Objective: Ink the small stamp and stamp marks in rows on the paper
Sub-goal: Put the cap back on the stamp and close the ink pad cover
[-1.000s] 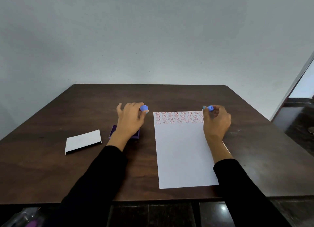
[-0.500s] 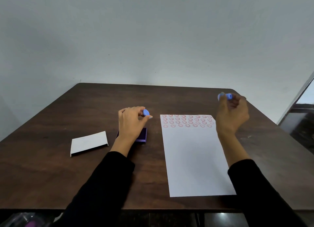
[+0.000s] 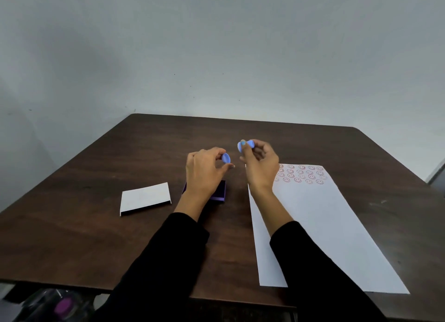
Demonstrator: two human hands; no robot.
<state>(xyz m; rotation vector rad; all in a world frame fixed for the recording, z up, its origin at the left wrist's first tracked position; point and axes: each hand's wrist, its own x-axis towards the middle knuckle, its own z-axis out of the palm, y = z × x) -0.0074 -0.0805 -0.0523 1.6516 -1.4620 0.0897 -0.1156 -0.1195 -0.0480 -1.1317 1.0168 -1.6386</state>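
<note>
My right hand (image 3: 261,164) pinches the small blue stamp (image 3: 246,145) in the air, left of the paper's top corner. In the fingertips of my left hand (image 3: 204,174) sits a small blue cap (image 3: 225,158), a short gap away from the stamp. Under my left hand lies the purple ink pad (image 3: 218,191), mostly hidden by the wrist. The white paper (image 3: 320,227) lies on the right of the dark wooden table (image 3: 101,225), with three rows of red smiley marks (image 3: 299,174) along its top edge.
A white cardboard sleeve (image 3: 145,197) lies left of the ink pad. A purple-capped object (image 3: 63,307) shows below the table's front edge at the lower left. A plain wall stands behind the table.
My right hand has lifted the stamp off the paper's right side and carried it left, close to the cap in my left hand. The camera view has swung left.
</note>
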